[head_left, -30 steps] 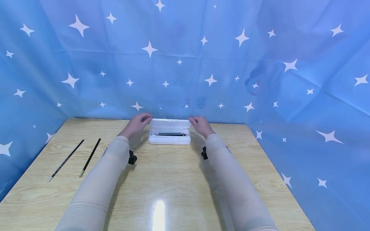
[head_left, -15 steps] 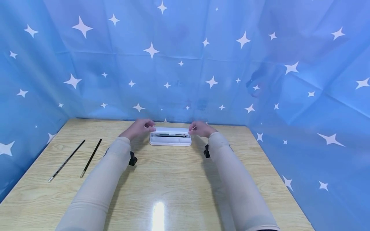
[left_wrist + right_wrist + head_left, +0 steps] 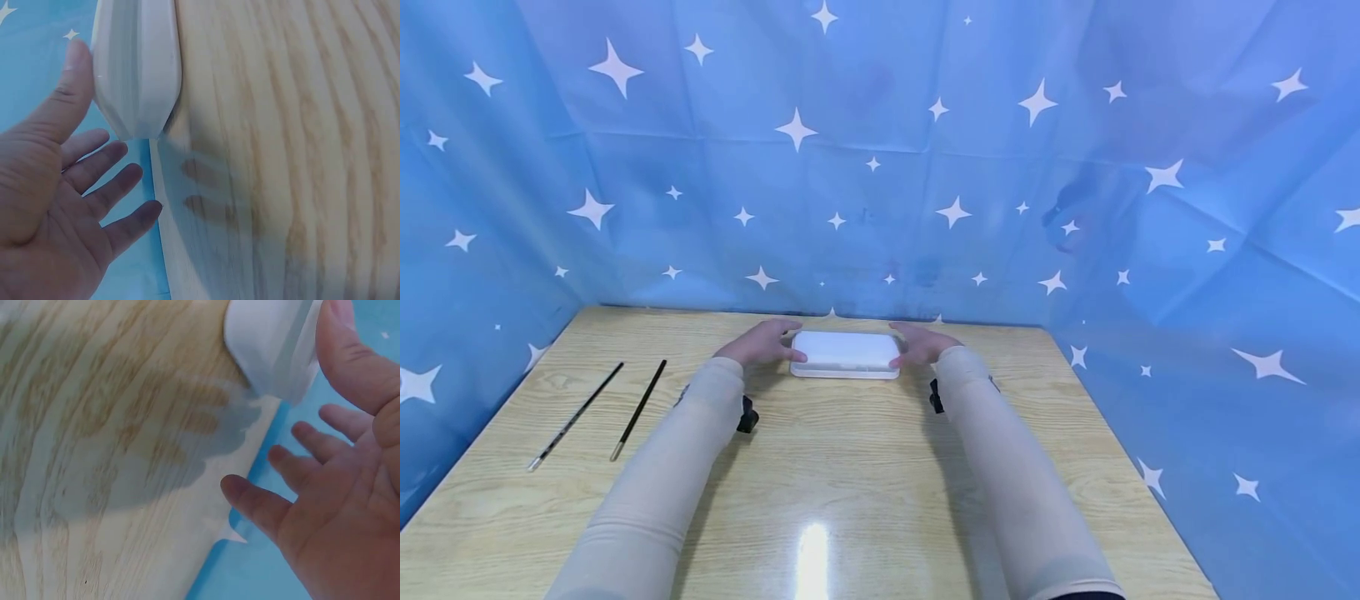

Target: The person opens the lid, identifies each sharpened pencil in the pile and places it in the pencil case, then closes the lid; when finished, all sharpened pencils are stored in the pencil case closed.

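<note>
A white pencil case [image 3: 846, 350] lies near the table's back edge with its lid down over the base; whether it is fully closed I cannot tell. My left hand [image 3: 767, 342] is at its left end, thumb on the lid's edge. At the right end my right hand [image 3: 921, 343] mirrors it, its thumb on or close to the lid. In the left wrist view the fingers [image 3: 106, 178] are spread loosely behind the case [image 3: 139, 69]. The right wrist view shows the same relaxed spread of fingers [image 3: 297, 465] beside the case's end [image 3: 269, 350]. The pencils inside are hidden.
Two dark pencils lie apart on the left of the table: a thin patterned pencil [image 3: 576, 415] and a black pencil [image 3: 638, 408]. A blue curtain with white stars [image 3: 880, 167] stands right behind the wooden table [image 3: 857, 467].
The pencil case's lid swung down from standing open, covering the pencils inside. Both hands came down with it, their thumbs moving toward the front of the case.
</note>
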Demonstrator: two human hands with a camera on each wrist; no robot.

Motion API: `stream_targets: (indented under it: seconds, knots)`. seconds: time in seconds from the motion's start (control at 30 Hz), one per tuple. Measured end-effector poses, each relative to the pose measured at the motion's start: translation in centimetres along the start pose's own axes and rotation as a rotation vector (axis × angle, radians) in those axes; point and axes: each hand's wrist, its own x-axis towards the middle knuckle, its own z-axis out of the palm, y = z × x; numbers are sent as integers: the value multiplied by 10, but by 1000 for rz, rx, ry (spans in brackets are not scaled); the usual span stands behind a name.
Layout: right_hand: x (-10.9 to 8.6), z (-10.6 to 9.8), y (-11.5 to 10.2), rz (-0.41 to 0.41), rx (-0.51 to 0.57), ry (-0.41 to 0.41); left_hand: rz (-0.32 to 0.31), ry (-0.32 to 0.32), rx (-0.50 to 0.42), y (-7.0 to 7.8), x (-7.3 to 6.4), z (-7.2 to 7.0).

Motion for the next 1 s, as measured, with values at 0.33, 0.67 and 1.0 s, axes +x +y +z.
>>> stream_targets:
  seconds: [0.33,0.67,1.0]
  knots:
    - [4,7,-1,1,13,-18,13,-14,82,1,1,3]
    - [7,9,-2,25,9,4,21,30,107,0,5,8]
    - [10,19,-4,39,16,44,-13,51,112,1,4,11]
